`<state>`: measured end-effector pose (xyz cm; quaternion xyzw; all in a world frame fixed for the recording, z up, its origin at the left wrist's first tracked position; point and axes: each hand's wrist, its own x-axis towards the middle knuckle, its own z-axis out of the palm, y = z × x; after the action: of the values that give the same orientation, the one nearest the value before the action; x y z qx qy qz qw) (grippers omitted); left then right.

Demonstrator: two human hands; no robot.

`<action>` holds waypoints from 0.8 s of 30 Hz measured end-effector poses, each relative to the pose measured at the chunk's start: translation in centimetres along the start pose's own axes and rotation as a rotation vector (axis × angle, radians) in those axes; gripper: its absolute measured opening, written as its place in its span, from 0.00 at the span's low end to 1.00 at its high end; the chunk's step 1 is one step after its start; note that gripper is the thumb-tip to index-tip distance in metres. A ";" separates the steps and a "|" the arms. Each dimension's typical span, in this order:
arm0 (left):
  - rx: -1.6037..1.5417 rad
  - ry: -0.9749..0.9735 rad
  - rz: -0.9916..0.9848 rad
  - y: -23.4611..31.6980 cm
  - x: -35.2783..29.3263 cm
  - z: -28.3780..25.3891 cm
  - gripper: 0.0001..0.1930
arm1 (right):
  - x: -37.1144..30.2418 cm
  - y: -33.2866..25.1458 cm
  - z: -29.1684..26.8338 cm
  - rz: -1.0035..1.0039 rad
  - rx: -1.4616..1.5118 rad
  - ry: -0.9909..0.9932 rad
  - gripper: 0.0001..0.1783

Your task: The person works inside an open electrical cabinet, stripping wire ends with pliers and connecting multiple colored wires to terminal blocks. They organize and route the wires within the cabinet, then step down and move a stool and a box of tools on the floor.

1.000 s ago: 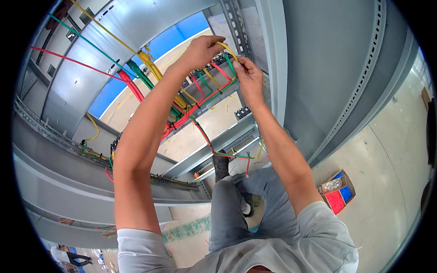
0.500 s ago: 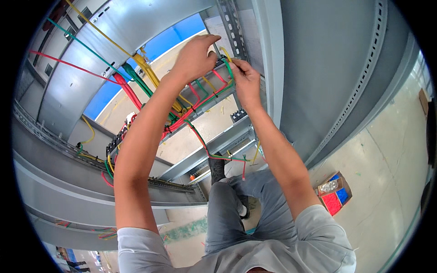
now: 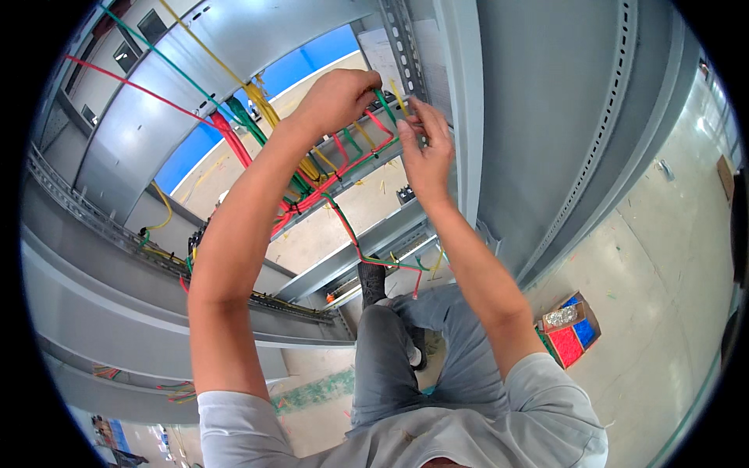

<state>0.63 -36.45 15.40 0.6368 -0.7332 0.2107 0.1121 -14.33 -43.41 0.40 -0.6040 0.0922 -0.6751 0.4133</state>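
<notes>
My left hand [image 3: 337, 100] is closed at the upper end of a green wire [image 3: 387, 106], its fingertips pinched by the wire's top. Just right of it, my right hand [image 3: 429, 152] has thumb and fingers apart and appears to hold nothing. A yellow wire [image 3: 397, 95] stands up between the two hands, close to my right fingertips. Below them, a red wire [image 3: 381, 123] bends down into a tied wire bundle [image 3: 335, 181] running along a metal crossbar. My left forearm hides part of the wiring.
A grey cabinet panel [image 3: 538, 117] and upright post [image 3: 462, 101] stand to the right. Thick yellow [image 3: 261, 101] and red wire bundles [image 3: 230, 139] hang at upper left. A lower rail [image 3: 343, 261] crosses above my shoe. A box of red and blue pieces [image 3: 568, 343] sits on the floor.
My right hand has opened and drawn slightly away from the wires it pinched. My left hand's fingers have curled in and closed by the green wire. The whole view has shifted a little.
</notes>
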 end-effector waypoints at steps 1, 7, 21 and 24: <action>-0.030 -0.003 -0.018 -0.6 0.1 0.2 0.10 | 0.2 -0.5 0.1 -0.006 -0.014 0.010 0.18; -0.182 -0.038 -0.181 -2.7 0.8 1.2 0.11 | 1.8 -2.1 0.7 -0.207 -0.067 0.016 0.19; -0.295 -0.052 -0.266 -4.5 1.6 2.9 0.14 | 5.4 3.2 1.3 0.433 0.166 -0.493 0.14; -0.187 -0.120 -0.273 -4.8 2.2 2.7 0.13 | 5.2 4.0 1.6 0.412 0.214 -0.515 0.16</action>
<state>5.27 -40.07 14.72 0.7286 -0.6616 0.0860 0.1547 -10.70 -48.85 2.17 -0.6765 0.0337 -0.4090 0.6114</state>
